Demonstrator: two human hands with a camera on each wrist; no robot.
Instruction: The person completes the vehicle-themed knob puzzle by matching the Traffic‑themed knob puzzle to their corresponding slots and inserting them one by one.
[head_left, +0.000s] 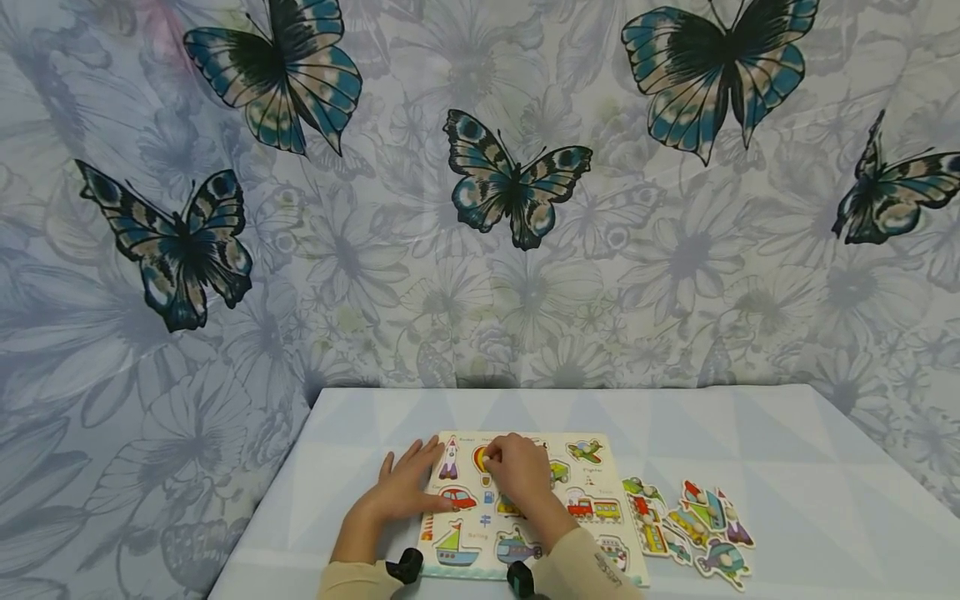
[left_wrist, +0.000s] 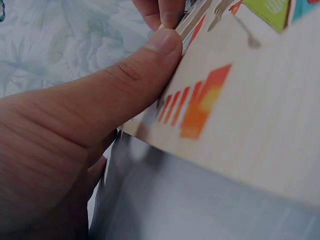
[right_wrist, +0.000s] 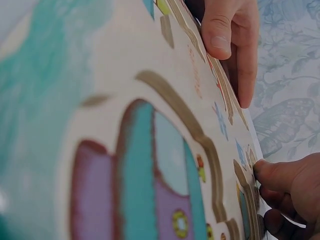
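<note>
A pale wooden puzzle board (head_left: 480, 567) with vehicle pictures lies on the table. My left hand (head_left: 401, 487) rests at its left side, fingers spread along the edge and the thumb on the board by a red car (head_left: 457, 498). My right hand (head_left: 521, 475) is over the upper middle of the board. Its curled fingers pinch a hot-air balloon piece (head_left: 478, 457), partly covering it. In the right wrist view, the right hand (right_wrist: 292, 187) appears beyond a purple and teal submarine picture (right_wrist: 140, 175). The left thumb (left_wrist: 125, 80) shows close up beside orange stripes on the board.
Loose vehicle pieces (head_left: 686, 525) lie in an overlapping pile right of the board. A rocket (head_left: 448, 460), plane (head_left: 585, 451), train (head_left: 592, 507) and sailboat (head_left: 456, 546) show on the board. Behind the pale table (head_left: 787, 467) hangs a butterfly-patterned cloth (head_left: 517, 317).
</note>
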